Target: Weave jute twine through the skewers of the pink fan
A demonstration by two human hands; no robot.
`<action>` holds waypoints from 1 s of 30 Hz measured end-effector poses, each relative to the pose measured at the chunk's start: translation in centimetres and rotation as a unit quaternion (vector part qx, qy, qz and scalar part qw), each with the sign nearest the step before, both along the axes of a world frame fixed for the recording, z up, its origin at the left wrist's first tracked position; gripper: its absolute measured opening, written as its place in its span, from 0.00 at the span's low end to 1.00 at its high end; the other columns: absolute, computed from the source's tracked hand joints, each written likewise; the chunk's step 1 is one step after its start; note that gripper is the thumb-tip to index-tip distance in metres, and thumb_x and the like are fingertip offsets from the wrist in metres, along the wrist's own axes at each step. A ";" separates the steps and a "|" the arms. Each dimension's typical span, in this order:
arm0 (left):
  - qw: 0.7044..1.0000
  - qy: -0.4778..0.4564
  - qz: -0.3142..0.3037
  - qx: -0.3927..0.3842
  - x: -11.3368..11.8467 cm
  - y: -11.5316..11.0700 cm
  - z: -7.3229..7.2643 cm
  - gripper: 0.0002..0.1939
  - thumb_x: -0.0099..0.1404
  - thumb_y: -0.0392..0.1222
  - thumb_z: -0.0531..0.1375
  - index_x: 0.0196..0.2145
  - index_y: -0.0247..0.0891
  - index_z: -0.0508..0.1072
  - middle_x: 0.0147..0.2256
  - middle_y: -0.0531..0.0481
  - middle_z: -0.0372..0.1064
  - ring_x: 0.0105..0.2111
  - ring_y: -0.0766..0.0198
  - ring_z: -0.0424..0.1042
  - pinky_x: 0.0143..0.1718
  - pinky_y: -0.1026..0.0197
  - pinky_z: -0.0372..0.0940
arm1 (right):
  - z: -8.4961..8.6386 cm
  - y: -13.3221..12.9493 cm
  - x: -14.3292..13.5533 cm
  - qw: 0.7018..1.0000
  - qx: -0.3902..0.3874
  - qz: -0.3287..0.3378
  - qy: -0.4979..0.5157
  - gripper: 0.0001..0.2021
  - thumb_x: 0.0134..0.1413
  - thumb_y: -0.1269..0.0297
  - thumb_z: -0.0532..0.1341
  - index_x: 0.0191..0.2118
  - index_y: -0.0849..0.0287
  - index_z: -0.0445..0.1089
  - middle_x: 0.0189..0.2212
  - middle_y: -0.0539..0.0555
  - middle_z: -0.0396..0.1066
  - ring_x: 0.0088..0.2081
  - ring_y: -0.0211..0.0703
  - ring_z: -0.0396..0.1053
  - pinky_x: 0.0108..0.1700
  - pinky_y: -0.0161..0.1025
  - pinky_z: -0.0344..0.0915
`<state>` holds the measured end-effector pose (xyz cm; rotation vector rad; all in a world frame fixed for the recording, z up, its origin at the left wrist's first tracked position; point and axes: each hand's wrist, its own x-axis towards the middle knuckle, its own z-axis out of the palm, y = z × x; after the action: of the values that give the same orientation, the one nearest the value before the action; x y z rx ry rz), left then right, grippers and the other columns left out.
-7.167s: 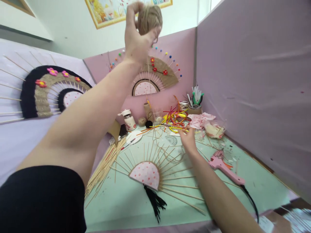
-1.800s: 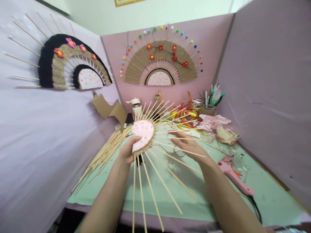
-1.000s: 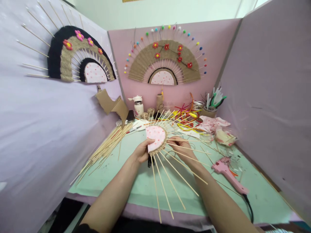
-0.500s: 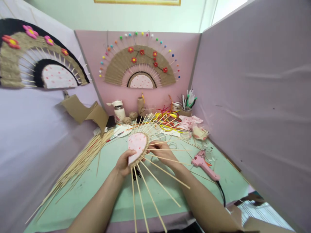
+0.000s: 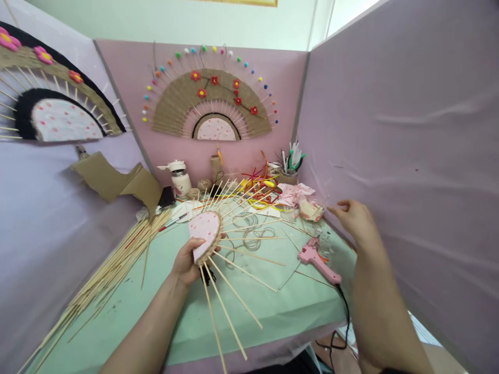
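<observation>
Left hand [image 5: 186, 262] clamped on pink half-disc fan [image 5: 204, 235] with radiating bamboo skewers, right hand [image 5: 353, 218] pinched together, raised

Craft booth, pink partition walls [image 5: 390, 104], finished stick fans [image 5: 210, 106] hung up, glue gun [image 5: 316, 258], loose skewers [image 5: 117, 265]

There were two hands: the left hand [image 5: 186, 262] low in the middle and the right hand [image 5: 353, 218] at the right. There were three stick fans: one fan in the hand [image 5: 205, 235], one big fan [image 5: 212, 106] on the pink wall at the top middle, and one fan [image 5: 50, 104] at the upper left. The big fan had six red flowers [image 5: 201, 93]. There was one pink glue gun [image 5: 316, 259], one white jar [image 5: 180, 179], one cup of tools [image 5: 289, 174] and one heap of loose sticks [image 5: 113, 270], too many to count.
</observation>
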<state>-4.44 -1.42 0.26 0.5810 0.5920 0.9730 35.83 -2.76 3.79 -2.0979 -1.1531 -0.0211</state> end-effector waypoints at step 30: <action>0.994 0.071 0.084 -0.011 0.9 -0.1 0.8 0.27 0.54 0.28 0.53 0.53 0.24 0.61 0.35 0.40 0.74 0.28 0.60 0.74 0.27 0.63 0.70 | 3.3 -2.8 -4.9 0.731 0.295 0.264 0.555 0.11 0.45 0.56 0.63 0.25 0.59 0.65 0.15 0.45 0.59 0.16 0.29 0.55 0.16 0.29 0.53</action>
<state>-3.54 -1.54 1.02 0.5901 0.7872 1.0878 30.91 -5.54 7.10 -0.8160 -0.7365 0.8952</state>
